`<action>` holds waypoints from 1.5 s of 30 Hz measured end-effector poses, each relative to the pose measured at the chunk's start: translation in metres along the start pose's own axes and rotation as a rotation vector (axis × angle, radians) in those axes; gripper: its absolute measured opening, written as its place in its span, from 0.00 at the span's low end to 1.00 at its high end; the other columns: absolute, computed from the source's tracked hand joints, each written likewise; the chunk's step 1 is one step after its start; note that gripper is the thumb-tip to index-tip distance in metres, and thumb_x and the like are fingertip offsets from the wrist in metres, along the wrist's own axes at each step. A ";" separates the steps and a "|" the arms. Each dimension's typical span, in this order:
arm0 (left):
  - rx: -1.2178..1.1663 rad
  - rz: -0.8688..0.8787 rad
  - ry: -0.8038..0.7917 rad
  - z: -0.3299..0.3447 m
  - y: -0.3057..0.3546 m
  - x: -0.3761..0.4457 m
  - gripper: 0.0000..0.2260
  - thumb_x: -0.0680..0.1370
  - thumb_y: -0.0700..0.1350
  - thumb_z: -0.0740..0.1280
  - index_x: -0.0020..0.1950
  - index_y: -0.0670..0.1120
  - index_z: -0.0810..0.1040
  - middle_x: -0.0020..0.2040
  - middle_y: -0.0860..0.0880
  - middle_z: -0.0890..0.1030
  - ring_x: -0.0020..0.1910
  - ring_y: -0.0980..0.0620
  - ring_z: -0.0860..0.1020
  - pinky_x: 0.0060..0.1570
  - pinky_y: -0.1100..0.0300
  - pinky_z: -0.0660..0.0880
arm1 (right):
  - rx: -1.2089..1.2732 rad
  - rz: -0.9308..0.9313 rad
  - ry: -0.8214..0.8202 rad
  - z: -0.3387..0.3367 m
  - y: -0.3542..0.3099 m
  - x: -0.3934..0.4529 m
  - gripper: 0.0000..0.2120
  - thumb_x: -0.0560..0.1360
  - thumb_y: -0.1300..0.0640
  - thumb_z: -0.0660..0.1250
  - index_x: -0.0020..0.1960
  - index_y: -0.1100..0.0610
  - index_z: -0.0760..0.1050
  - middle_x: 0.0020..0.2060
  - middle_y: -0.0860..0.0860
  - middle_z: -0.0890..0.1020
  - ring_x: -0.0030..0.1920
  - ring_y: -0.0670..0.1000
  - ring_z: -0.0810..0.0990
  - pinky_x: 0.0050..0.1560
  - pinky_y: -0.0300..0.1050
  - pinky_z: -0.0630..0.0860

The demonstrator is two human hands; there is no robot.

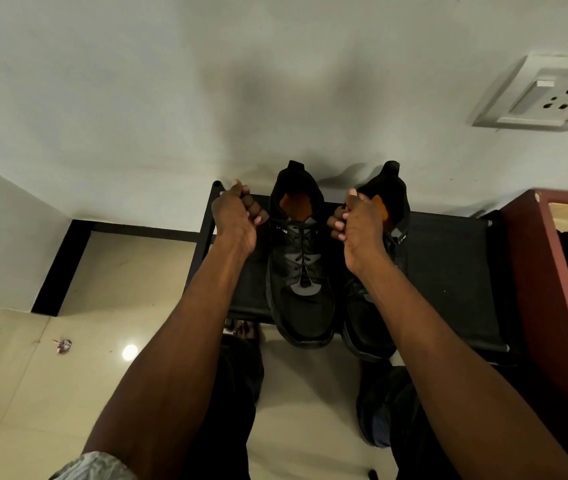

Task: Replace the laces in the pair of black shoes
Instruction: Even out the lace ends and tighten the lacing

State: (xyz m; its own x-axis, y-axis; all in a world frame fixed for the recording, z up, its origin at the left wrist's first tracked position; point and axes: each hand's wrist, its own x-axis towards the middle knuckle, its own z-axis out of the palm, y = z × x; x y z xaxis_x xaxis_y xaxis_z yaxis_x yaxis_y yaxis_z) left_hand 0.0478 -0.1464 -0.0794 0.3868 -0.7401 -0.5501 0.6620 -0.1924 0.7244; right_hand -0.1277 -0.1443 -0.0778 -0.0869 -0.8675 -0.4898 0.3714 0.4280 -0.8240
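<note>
Two black shoes sit side by side on a black fabric-topped rack [449, 258], toes toward me, heels toward the white wall [137, 98]. Left shoe [301, 271] is fully in view: black lace [301, 252] threaded up the front over grey panels, orange insole visible in the opening. Right shoe [379, 306] is partly hidden behind my right wrist and forearm; I can't tell how its lacing stands.

My left hand [236, 220] is up just left of the left shoe's collar, fingers curled tight with the thumb on top. A thin dark strand appears to run from it toward the top eyelets, so it looks like I'm pinching a lace end, though the strand is too thin to see well. My right hand [357, 225] is between the two shoes at collar height, fingers curled in a closed pinch. It looks like the other lace end is in there, but it is hidden by the fingers.

Both arms are stretched out forward, hands well apart with the left shoe's opening between them.

A wall socket [540, 95] is upper right, a dark red cabinet [535, 271] is just right of the rack, and a small wrapper [63, 345] lies on the tiled floor [33, 375] lower left.
</note>
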 end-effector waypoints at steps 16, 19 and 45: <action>1.181 0.254 -0.222 -0.057 -0.031 -0.100 0.09 0.76 0.44 0.69 0.41 0.38 0.82 0.36 0.47 0.82 0.33 0.52 0.78 0.34 0.59 0.74 | -0.894 -0.174 -0.048 -0.027 0.026 -0.079 0.16 0.78 0.49 0.68 0.37 0.59 0.74 0.35 0.62 0.79 0.34 0.59 0.77 0.38 0.52 0.74; 1.342 0.467 -0.210 -0.062 -0.042 -0.116 0.06 0.73 0.47 0.73 0.46 0.46 0.81 0.49 0.49 0.79 0.46 0.52 0.78 0.47 0.57 0.76 | -1.087 -0.122 -0.211 -0.038 0.019 -0.105 0.18 0.78 0.49 0.69 0.38 0.64 0.80 0.33 0.57 0.80 0.34 0.54 0.78 0.38 0.48 0.71; 1.180 0.366 -0.461 -0.052 -0.023 -0.082 0.24 0.75 0.41 0.70 0.70 0.52 0.71 0.63 0.53 0.79 0.57 0.56 0.75 0.60 0.57 0.74 | -1.342 -0.470 -0.040 -0.054 -0.059 -0.019 0.18 0.73 0.68 0.65 0.63 0.61 0.76 0.55 0.60 0.79 0.52 0.60 0.79 0.50 0.49 0.75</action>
State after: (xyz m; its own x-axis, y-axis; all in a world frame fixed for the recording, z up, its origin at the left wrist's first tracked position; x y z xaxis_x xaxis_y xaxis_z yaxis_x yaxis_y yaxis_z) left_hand 0.0349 -0.0477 -0.0727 0.0142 -0.9743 -0.2248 -0.4782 -0.2040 0.8542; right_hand -0.1978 -0.1392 -0.0346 0.0795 -0.9908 -0.1093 -0.8304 -0.0052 -0.5571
